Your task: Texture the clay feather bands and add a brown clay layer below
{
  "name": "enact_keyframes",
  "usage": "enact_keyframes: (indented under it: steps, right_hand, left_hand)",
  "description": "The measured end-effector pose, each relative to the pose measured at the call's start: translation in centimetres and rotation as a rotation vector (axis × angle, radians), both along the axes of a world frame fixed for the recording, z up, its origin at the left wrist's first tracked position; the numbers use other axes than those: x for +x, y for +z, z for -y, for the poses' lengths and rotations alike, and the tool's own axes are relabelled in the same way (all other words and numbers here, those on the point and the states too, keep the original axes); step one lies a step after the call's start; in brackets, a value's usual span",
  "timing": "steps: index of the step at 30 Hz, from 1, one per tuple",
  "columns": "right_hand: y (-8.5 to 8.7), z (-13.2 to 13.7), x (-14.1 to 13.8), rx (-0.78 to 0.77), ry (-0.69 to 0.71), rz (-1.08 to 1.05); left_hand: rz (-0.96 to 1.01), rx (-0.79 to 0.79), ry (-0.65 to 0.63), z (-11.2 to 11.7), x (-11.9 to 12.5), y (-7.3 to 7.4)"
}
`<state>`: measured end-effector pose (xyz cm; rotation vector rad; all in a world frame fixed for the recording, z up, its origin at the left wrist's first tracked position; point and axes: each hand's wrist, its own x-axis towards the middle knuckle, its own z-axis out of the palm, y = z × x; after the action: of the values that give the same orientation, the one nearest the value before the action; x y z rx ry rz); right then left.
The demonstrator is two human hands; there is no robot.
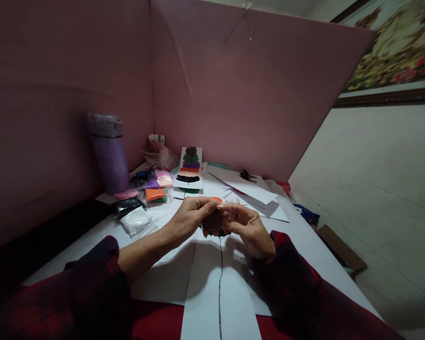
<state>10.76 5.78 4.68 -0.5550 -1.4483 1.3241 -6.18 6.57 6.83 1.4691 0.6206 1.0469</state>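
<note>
Both of my hands meet over the white paper sheets [219, 293] at the table's middle. My left hand [191, 215] and my right hand [246, 224] are closed around a small clear bag of dark brown clay [213, 220], fingers pinching its top edge. A bit of orange clay [216, 199] shows just behind my left fingers. A black line runs down the paper below the hands.
A purple flask [108, 153] stands at the back left. Several small bags of coloured clay [155, 186] lie beside it, with a white bag [137, 220] nearer me. A card with stacked colour samples [190, 167] leans against the pink partition [255, 94]. A cardboard box [342, 248] is on the floor to the right.
</note>
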Motion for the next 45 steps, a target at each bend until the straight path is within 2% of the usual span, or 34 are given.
enact_keyframes:
  steps: [9,14,19,26,32,37,42,45]
  right_hand:
    - [1.0,0.3,-0.2,-0.064,0.128,0.004]
    - [1.1,0.7,-0.6,-0.051,0.068,-0.05]
    - [0.4,0.6,-0.8,-0.096,-0.014,-0.088]
    - [0.5,0.2,-0.3,-0.108,0.08,-0.074]
    - [0.5,0.2,-0.2,-0.061,0.064,-0.033]
    - [0.5,0.4,-0.5,-0.122,0.025,-0.078]
    - [0.3,0.2,-0.2,-0.216,0.09,-0.065]
    - [0.2,0.0,0.1,-0.218,0.131,-0.071]
  left_hand:
    - [-0.005,-0.064,0.092,0.6,0.4,0.1]
    - [0.031,-0.088,0.134,0.4,0.4,0.2]
    - [0.054,-0.097,0.095,0.3,0.2,0.2]
    - [0.052,-0.122,0.051,0.6,0.2,0.2]
    - [0.076,-0.149,0.076,0.5,0.3,0.0]
    - [0.078,-0.115,0.072,0.2,0.1,-0.1]
    - [0.065,-0.116,0.062,0.4,0.1,-0.1]
    - [0.063,-0.129,0.056,0.7,0.3,0.0]
